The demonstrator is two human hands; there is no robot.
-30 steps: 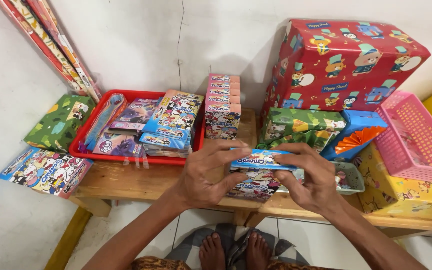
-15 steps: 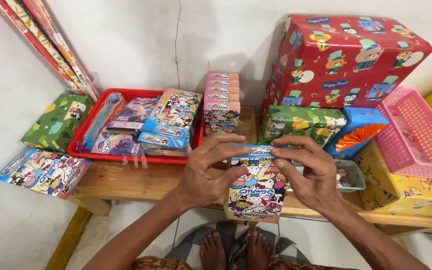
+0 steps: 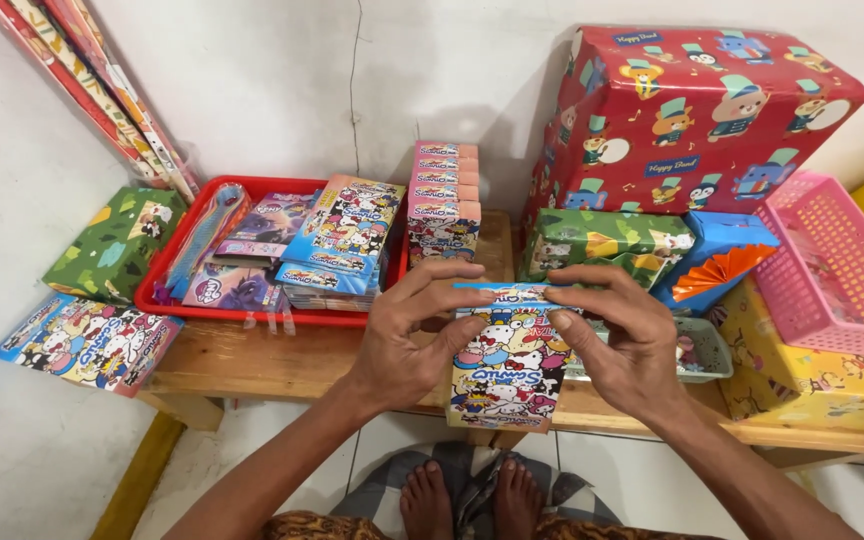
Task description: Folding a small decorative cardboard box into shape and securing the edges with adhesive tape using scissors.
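Note:
Both hands hold a small cartoon-printed paper bag upright over the front edge of the wooden bench. My left hand grips its left side, fingertips pressing on the blue folded top edge. My right hand grips the right side, fingers pinching the same top fold. The bag's lower part hangs down past the bench edge.
A red tray with several printed bags sits at the left, a stack of pink-topped bags behind my hands. Wrapped gift boxes stand at the right, next to a pink basket. Wrapping-paper rolls lean in the left corner.
The bag lay folded flat between my hands a second ago; it has since swung down and now hangs upright with its printed face toward me.

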